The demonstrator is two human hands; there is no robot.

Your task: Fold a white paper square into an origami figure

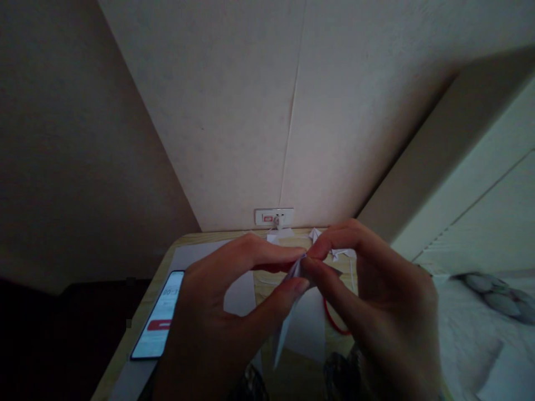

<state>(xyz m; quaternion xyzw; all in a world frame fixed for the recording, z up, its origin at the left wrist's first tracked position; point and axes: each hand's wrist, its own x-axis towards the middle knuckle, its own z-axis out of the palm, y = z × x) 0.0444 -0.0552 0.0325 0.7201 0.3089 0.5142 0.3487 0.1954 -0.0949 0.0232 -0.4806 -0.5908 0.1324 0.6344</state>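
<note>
Between my two hands is a small folded piece of white paper (pixel 285 324), with one long point hanging down and another sticking out to the right. My left hand (pixel 234 295) pinches its middle between thumb and forefinger. At the upper tip, the thumb and forefinger of my right hand (pixel 368 289) are closed on the same folded paper. My fingers hide much of its folds. White paper sheets (pixel 307 323) lie on the wooden table below. Behind my right hand sit small folded paper pieces (pixel 315 235), partly covered.
A lit phone (pixel 156 317) showing a timer lies on the table's left side. A red curved cord or ring (pixel 333 321) is partly hidden by my right hand. A wall outlet (pixel 274 216) with a plug is behind the table (pixel 184 240). Bedding (pixel 468 328) is at right.
</note>
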